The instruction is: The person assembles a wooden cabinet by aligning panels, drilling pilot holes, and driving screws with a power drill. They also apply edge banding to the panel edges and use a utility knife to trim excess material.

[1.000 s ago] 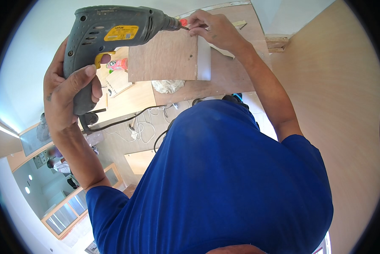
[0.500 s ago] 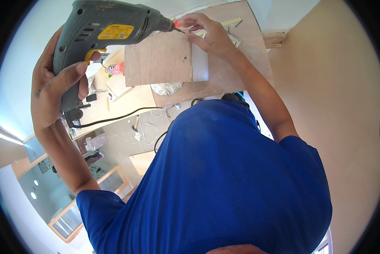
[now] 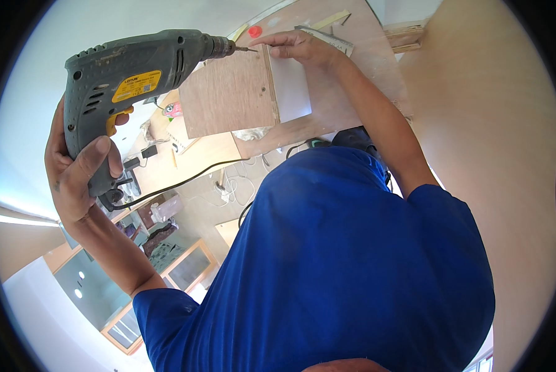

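Left hand [image 3: 73, 173] wraps the grip of the grey drill [image 3: 129, 68], left of the plywood box [image 3: 225, 96], a finger by the yellow trigger [image 3: 112, 124]; the box is over the bench [image 3: 337, 93], the drill bit [image 3: 246, 49] aimed toward its far right corner. Right hand [image 3: 306, 49] is at that corner, fingers close to the bit; whether it grasps anything, I cannot tell. Risk, my judgement: held one-handed, the drill could tilt, letting the bit skid off the box into those fingers.

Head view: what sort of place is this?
Likely a workshop or a room being fitted out: a power drill in the left hand, a plywood piece by the right hand, and a wooden worktop.
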Motion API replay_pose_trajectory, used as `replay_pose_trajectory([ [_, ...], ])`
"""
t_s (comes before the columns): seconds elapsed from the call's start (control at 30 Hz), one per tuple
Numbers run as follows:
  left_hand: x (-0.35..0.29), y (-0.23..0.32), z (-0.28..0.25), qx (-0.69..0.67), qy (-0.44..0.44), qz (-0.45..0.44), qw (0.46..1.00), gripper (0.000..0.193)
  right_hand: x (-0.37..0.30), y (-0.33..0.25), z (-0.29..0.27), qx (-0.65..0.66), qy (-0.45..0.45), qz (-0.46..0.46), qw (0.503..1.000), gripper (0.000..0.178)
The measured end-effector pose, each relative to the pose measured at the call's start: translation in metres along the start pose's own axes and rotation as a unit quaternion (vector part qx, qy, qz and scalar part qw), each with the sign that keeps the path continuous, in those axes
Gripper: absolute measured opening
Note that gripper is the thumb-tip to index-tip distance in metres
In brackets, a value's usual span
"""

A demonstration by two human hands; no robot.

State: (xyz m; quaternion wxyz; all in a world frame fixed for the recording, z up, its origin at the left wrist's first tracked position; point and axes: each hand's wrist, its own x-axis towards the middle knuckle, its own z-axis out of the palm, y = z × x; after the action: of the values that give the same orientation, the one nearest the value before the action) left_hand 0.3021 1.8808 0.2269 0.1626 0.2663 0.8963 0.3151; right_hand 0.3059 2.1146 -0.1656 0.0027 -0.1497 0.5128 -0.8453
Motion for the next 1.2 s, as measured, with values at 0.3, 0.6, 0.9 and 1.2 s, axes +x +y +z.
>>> replay_pose_trajectory([
  [0.3,-0.001,-0.006,-0.002,-0.014,-0.007,0.015,1.0,0.078,0.007,0.014,-0.001,0.058,0.018,-0.005,0.998,0.046],
  [0.6,0.0,-0.009,-0.004,0.008,-0.011,0.027,1.0,0.075,0.007,0.014,-0.003,0.05,0.017,0.005,0.999,0.048],
  [0.9,0.002,-0.003,-0.005,0.013,-0.006,0.001,1.0,0.078,-0.002,-0.005,0.006,-0.038,0.033,-0.005,0.999,0.049],
  [1.2,0.005,0.001,-0.002,0.013,-0.014,0.0,1.0,0.079,-0.011,-0.013,0.059,-0.208,0.168,-0.017,0.963,0.052],
])
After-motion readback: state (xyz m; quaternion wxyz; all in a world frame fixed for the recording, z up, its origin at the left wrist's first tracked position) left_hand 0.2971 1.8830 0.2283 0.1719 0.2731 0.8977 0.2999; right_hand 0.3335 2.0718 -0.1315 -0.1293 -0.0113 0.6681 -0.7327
